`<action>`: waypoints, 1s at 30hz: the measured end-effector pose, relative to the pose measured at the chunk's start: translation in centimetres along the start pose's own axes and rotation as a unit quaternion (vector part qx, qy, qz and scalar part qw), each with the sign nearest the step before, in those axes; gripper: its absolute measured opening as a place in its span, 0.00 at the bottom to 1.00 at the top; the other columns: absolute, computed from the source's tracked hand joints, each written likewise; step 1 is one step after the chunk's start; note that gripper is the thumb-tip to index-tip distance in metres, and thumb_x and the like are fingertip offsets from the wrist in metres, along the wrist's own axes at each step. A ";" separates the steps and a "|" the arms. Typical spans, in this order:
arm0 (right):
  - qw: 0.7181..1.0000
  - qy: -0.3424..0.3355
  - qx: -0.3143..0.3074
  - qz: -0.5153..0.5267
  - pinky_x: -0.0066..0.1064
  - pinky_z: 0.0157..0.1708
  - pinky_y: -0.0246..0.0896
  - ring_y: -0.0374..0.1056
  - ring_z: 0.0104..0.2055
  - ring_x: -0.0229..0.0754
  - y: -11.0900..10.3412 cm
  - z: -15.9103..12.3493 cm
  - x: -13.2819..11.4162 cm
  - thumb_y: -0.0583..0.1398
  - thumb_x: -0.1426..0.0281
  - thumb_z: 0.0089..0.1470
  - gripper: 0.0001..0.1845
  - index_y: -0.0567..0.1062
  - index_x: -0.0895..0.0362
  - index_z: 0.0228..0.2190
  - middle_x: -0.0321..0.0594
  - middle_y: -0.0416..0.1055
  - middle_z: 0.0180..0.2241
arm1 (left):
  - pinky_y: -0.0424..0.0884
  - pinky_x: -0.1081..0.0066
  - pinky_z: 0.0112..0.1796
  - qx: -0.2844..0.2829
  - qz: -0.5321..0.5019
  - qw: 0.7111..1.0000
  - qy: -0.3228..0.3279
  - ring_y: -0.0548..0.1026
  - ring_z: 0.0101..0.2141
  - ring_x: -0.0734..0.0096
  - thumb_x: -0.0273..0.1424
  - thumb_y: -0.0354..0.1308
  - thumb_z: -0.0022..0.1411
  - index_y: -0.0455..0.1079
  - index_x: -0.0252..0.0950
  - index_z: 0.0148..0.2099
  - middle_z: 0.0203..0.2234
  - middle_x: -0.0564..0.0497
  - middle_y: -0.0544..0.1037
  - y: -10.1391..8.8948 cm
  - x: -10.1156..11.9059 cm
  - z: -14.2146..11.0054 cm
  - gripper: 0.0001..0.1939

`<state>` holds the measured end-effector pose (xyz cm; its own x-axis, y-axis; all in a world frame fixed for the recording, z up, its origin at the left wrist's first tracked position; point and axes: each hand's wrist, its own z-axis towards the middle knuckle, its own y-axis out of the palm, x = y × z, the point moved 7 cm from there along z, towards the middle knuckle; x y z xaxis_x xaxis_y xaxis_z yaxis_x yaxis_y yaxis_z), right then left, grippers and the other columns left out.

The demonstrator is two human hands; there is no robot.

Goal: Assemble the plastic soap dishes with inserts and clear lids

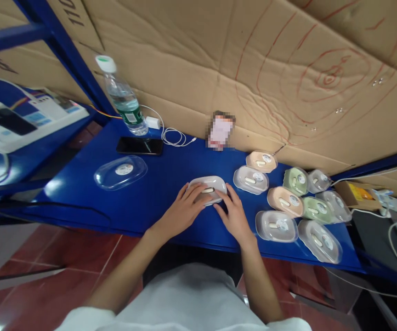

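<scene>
A small light-grey oval plastic box [215, 181] sits on the blue table in front of me, with no cover on it. Inside it shows a pale, dark-edged oblong piece [207, 190], partly hidden by my fingers. My left hand [188, 207] grips the box at its left side, its fingers reaching over the rim to the oblong piece. Around the right end curl the fingers and thumb of my right hand [232, 210]. A clear plastic lid [136, 168] with a round white label lies on the table to the left.
Several lidded boxes in grey [277, 226], peach [286, 202] and green [295, 180] stand on the right. Behind are a black phone [139, 145], a water bottle [126, 103], a white cable [174, 137] and a pixelated upright object [220, 131] against the cardboard wall [184, 69].
</scene>
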<state>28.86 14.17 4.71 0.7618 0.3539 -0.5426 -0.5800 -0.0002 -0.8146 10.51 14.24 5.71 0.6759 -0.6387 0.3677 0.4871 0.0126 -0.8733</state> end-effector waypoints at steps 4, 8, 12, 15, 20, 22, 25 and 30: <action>1.000 -0.017 0.009 -0.007 0.55 0.68 0.64 0.57 0.76 0.58 0.0 -0.2 0.0 0.59 0.61 0.72 0.22 0.74 0.50 0.64 0.51 0.52 0.76 | 0.57 0.44 0.71 -0.021 0.002 1.000 0.006 0.62 0.72 0.55 0.27 0.48 0.78 0.66 0.47 0.71 0.70 0.44 0.69 1.0 0.5 -0.4 0.25; 0.999 -0.036 -0.021 -0.022 0.55 0.68 0.63 0.56 0.76 0.58 0.0 -0.8 -0.5 0.56 0.63 0.74 0.24 0.70 0.48 0.68 0.51 0.50 0.77 | 0.56 0.45 0.71 0.024 0.020 0.999 -0.010 0.63 0.72 0.56 0.30 0.49 0.78 0.60 0.49 0.75 0.72 0.44 0.65 -0.9 -1.6 -1.7 0.26; 0.997 -0.038 -0.056 -0.031 0.57 0.69 0.62 0.55 0.77 0.59 -0.1 -2.0 -0.9 0.55 0.61 0.75 0.30 0.61 0.45 0.73 0.49 0.45 0.79 | 0.61 0.40 0.67 0.184 0.090 0.953 -0.222 0.64 0.70 0.42 0.39 0.54 0.76 0.56 0.41 0.76 0.71 0.35 0.65 -7.1 -9.5 -5.6 0.31; 0.998 -0.021 -0.053 -0.038 0.58 0.69 0.62 0.55 0.76 0.59 -0.2 -2.9 -0.9 0.54 0.60 0.75 0.32 0.57 0.43 0.75 0.48 0.45 0.78 | 0.51 0.20 0.63 0.184 0.141 0.892 -0.389 0.54 0.72 0.20 0.52 0.60 0.70 0.57 0.39 0.77 0.75 0.32 0.58 -9.7 -14.4 -9.1 0.42; 0.998 -0.003 -0.049 -0.030 0.60 0.69 0.61 0.51 0.78 0.62 0.7 -4.2 -1.0 0.55 0.59 0.75 0.42 0.39 0.45 0.78 0.54 0.43 0.79 | 0.64 0.38 0.65 0.175 0.078 0.918 -0.348 0.68 0.66 0.37 0.51 0.57 0.73 0.71 0.42 0.68 0.68 0.37 0.70 -8.2 -11.8 -8.9 0.30; 0.999 0.012 -0.029 -0.013 0.62 0.70 0.59 0.47 0.79 0.63 0.8 -4.5 -1.0 0.56 0.58 0.74 0.48 0.31 0.48 0.78 0.58 0.39 0.79 | 0.68 0.46 0.65 0.189 0.012 0.936 -0.297 0.72 0.64 0.47 0.48 0.56 0.74 0.70 0.45 0.69 0.65 0.42 0.74 -6.5 -8.3 -7.3 0.27; 0.998 0.021 0.018 0.048 0.59 0.70 0.60 0.51 0.78 0.62 0.4 -4.5 -0.9 0.57 0.59 0.73 0.51 0.25 0.48 0.77 0.59 0.28 0.79 | 0.70 0.48 0.64 0.176 -0.013 0.958 -0.225 0.71 0.65 0.49 0.46 0.59 0.74 0.70 0.48 0.69 0.67 0.44 0.73 -4.0 -2.7 -4.2 0.25; 0.997 0.025 0.018 0.066 0.55 0.71 0.60 0.50 0.79 0.58 -0.1 -4.1 -0.5 0.56 0.62 0.74 0.44 0.37 0.44 0.78 0.51 0.31 0.80 | 0.72 0.44 0.63 0.122 0.016 0.981 -0.147 0.69 0.66 0.44 0.45 0.61 0.73 0.71 0.49 0.68 0.67 0.42 0.72 -0.8 2.6 -1.2 0.25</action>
<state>29.67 10.19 4.21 0.6907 0.3067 -0.6549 -0.6857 -0.0100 -0.7278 11.20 11.61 6.94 0.8060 -0.3860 0.4488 0.5567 0.2368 -0.7962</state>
